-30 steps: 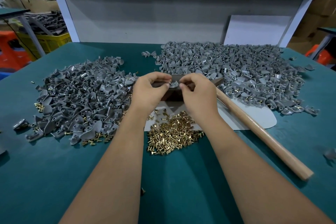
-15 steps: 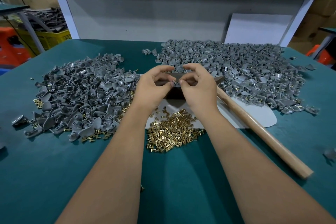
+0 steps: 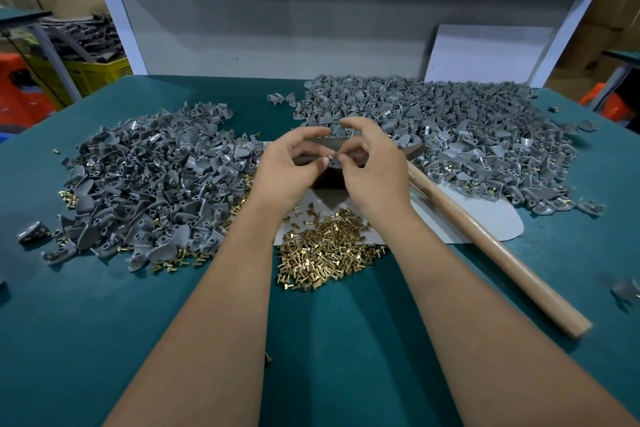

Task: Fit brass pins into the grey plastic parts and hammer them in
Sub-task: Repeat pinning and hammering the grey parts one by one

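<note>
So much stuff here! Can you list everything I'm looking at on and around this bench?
Left pile: too many to count, grey plastic parts, table's left.
Right pile: larger, grey parts, far right.
Pins: heap, brass, front centre; more scattered at both piles' edges.
Block: one, dark, under the hands.
Handle: one, wooden, lying right.
Sheet: one, pale grey, under handle.
Table: one, teal.
Crate: one, yellow, behind left.
Left hand, right hand: together pinching one small grey part.
</note>
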The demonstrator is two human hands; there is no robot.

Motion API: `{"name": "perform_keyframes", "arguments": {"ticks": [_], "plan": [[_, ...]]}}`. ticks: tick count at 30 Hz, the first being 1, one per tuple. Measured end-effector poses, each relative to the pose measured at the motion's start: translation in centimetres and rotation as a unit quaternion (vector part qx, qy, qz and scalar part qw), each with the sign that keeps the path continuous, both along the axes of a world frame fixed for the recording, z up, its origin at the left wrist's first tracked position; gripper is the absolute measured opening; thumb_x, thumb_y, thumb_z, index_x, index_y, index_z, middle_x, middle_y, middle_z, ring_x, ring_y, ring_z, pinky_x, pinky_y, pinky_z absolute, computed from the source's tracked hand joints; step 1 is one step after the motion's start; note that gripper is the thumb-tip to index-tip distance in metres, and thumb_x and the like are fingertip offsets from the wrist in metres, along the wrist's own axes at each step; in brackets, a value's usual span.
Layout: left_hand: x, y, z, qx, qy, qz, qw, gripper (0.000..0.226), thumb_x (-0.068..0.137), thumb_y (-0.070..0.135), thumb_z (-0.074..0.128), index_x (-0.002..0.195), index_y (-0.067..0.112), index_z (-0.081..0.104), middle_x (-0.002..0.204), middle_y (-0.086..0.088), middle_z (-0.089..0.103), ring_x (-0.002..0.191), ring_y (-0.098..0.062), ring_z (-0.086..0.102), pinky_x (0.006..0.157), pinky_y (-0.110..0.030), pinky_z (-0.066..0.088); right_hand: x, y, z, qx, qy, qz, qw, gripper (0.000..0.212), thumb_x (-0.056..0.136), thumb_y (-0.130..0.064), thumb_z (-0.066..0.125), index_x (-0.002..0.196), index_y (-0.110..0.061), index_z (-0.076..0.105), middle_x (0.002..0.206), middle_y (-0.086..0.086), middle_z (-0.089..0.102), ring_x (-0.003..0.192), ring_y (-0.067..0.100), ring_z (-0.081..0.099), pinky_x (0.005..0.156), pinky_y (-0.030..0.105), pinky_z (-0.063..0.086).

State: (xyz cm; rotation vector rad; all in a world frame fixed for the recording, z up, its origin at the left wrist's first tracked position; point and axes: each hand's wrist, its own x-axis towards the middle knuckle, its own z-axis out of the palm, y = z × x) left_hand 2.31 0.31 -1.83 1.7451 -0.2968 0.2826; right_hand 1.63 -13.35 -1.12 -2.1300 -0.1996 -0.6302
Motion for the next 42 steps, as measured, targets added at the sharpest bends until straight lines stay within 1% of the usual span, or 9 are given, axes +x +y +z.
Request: {"name": "perform_keyframes", "arguments": {"ticks": [8,16,18,22,26,32,36,39,42], "plan": [[0.0,0.1,-0.2,0.006,0.005,0.012,1.0,0.039,0.087,0.004,0.07,0.114,0.032,0.064,0.088,0.012,0.075,0.097,-0.002,0.067,0.094,-0.026,0.049,0.0,-0.1,0.1,-0.016,0.021,-0.009,1.0,0.048,0.082,-0.008,0.068,0.117,-0.04,0.056,0.079,-0.016,0.065,0.085,0.012,0.06,0.086,0.045,0.05],[0.3,-0.5,-0.3,0.014,-0.011,0.039,0.999,0.042,0.087,0.005,0.069,0.105,0.042,0.062,0.087,0.017,0.073,0.098,-0.002,0.066,0.101,-0.034,0.049,0.4,-0.1,0.5,-0.021,0.021,-0.012,0.999,0.048,0.084,-0.013,0.069,0.122,-0.039,0.057,0.079,-0.02,0.065,0.097,0.014,0.059,0.095,0.046,0.044],[0.3,-0.6,-0.3,0.012,-0.011,0.045,0.999,0.041,0.087,0.004,0.068,0.107,0.04,0.063,0.084,0.018,0.072,0.096,-0.002,0.066,0.1,-0.034,0.05,0.5,-0.1,0.5,-0.022,0.016,-0.01,1.0,0.047,0.084,-0.014,0.07,0.121,-0.04,0.059,0.078,-0.023,0.065,0.097,0.013,0.059,0.095,0.044,0.045],[0.3,-0.9,-0.3,0.013,-0.016,0.055,0.998,0.037,0.087,0.002,0.066,0.112,0.029,0.066,0.084,0.014,0.071,0.091,-0.001,0.066,0.092,-0.024,0.051,0.7,0.0,0.4,-0.015,0.011,-0.011,1.0,0.047,0.083,-0.014,0.069,0.12,-0.041,0.058,0.077,-0.023,0.065,0.095,0.012,0.059,0.093,0.044,0.046],[0.3,-1.0,-0.1,0.009,-0.013,0.065,0.998,0.035,0.088,0.002,0.066,0.113,0.026,0.067,0.091,0.008,0.072,0.095,-0.005,0.066,0.092,-0.021,0.049,0.7,-0.3,0.2,0.009,0.012,0.0,1.0,0.042,0.087,-0.016,0.063,0.123,-0.037,0.059,0.091,-0.018,0.069,0.096,0.009,0.061,0.092,0.041,0.049],[0.5,-0.9,-0.1,0.017,-0.019,0.09,0.996,0.034,0.087,0.002,0.066,0.11,0.027,0.068,0.088,0.012,0.07,0.088,0.004,0.063,0.084,-0.011,0.046,0.8,-0.9,0.2,0.097,0.029,-0.048,0.994,0.034,0.094,-0.02,0.052,0.127,-0.026,0.059,0.117,-0.008,0.06,0.105,0.01,0.055,0.095,0.039,0.048],[0.3,-0.9,0.1,0.009,-0.01,0.1,0.995,0.036,0.086,0.004,0.068,0.103,0.035,0.066,0.085,0.013,0.069,0.091,-0.003,0.063,0.087,-0.018,0.047,0.6,-0.6,0.1,0.085,0.035,-0.051,0.994,0.03,0.094,-0.021,0.052,0.123,-0.022,0.06,0.115,-0.007,0.054,0.103,0.012,0.052,0.095,0.038,0.046],[0.1,-0.8,0.2,0.001,0.003,0.093,0.996,0.035,0.085,0.004,0.068,0.106,0.032,0.067,0.085,0.01,0.07,0.09,-0.008,0.063,0.087,-0.023,0.048,0.4,-0.4,0.1,0.051,0.03,-0.05,0.997,0.028,0.093,-0.019,0.053,0.119,-0.019,0.062,0.114,-0.006,0.054,0.107,0.016,0.051,0.095,0.038,0.045],[-0.1,-0.8,0.3,-0.004,0.008,0.078,0.997,0.035,0.085,0.003,0.068,0.11,0.027,0.068,0.084,0.008,0.071,0.078,0.0,0.059,0.08,-0.019,0.049,0.3,-0.4,0.1,-0.001,0.027,-0.065,0.998,0.023,0.09,-0.018,0.053,0.109,-0.02,0.066,0.106,-0.005,0.055,0.104,0.016,0.052,0.087,0.035,0.046]]}}
